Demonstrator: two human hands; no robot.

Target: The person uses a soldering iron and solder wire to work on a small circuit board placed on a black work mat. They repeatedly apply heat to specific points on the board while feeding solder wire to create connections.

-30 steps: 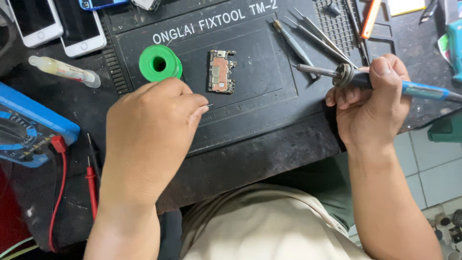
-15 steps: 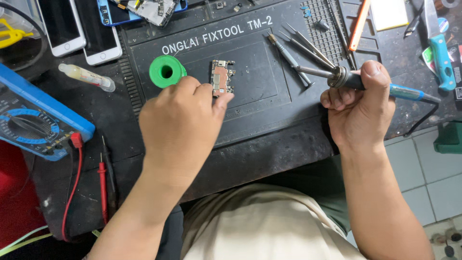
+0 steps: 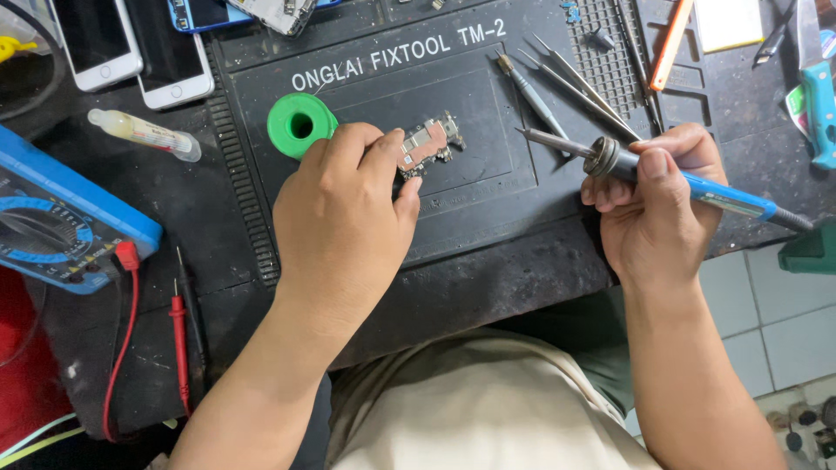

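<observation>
My left hand (image 3: 344,213) grips a small phone circuit board (image 3: 428,142) by its near end, tilting it on the dark work mat (image 3: 488,196). A green solder spool (image 3: 300,124) lies just left of that hand. My right hand (image 3: 657,204) holds a blue-handled soldering iron (image 3: 688,185) like a pen, its metal tip pointing left toward the board and stopping about a hand's width short of it.
Tweezers and probes (image 3: 557,83) lie behind the iron. A blue multimeter (image 3: 61,218) with red leads (image 3: 178,339) sits at left, next to a small tube (image 3: 144,133) and two white phones (image 3: 135,43). An orange tool (image 3: 670,43) and a teal knife (image 3: 819,104) lie at far right.
My left hand moved up from the mat's near edge to the circuit board and took hold of it, turning it askew. My right hand kept its hold on the iron.
</observation>
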